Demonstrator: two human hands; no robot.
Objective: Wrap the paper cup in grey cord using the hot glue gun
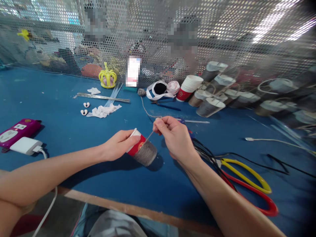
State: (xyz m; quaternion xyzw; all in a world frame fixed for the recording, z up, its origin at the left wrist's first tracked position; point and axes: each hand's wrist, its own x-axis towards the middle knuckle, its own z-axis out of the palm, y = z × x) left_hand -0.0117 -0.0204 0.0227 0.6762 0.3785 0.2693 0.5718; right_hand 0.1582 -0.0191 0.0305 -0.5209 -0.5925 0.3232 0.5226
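A red and white paper cup (135, 148) lies tilted in my left hand (120, 144), fingers wrapped round its upper part. Grey yarn (146, 154) covers the cup's lower half in close turns. From the wound part a strand (149, 135) runs up to my right hand (173, 132), which pinches it between thumb and fingers. Beyond that hand the strand trails back over the table to a small grey yarn ball (141, 92).
Scissors (264, 188) with red and yellow handles lie right of my right forearm, near black cables. Yarn-wrapped cups (211, 107) and stacked paper cups (189, 87) stand at the back right. A purple power strip (21, 131) is at the left. Behind stands a perforated metal screen (153, 19).
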